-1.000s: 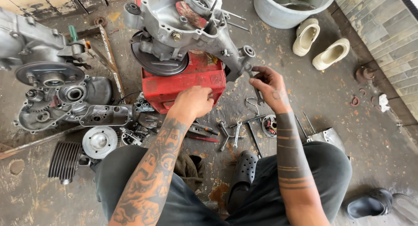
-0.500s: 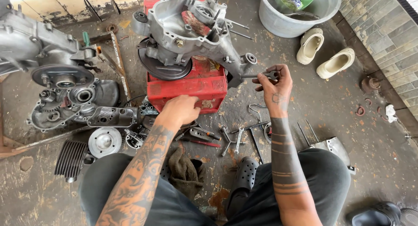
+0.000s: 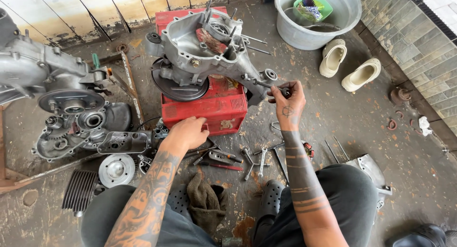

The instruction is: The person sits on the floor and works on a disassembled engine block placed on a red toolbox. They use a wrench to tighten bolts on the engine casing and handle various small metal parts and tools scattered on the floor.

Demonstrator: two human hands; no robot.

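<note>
Right hand (image 3: pixel 288 102) now higher, fingers clamped on engine casing (image 3: pixel 204 52) bolt; left hand (image 3: pixel 188 133) fingers curled on red box (image 3: pixel 209 111)

Both forearms are bare, with no sleeves in view. The left forearm (image 3: pixel 145 204) carries a dense tattoo of curling shapes running down to the wrist. The right forearm (image 3: pixel 304 180) bears several dark bands, and the right hand (image 3: pixel 288 102) has a small tattooed symbol on its back. Dark grey trousers (image 3: pixel 354 194) cover both legs.
</note>
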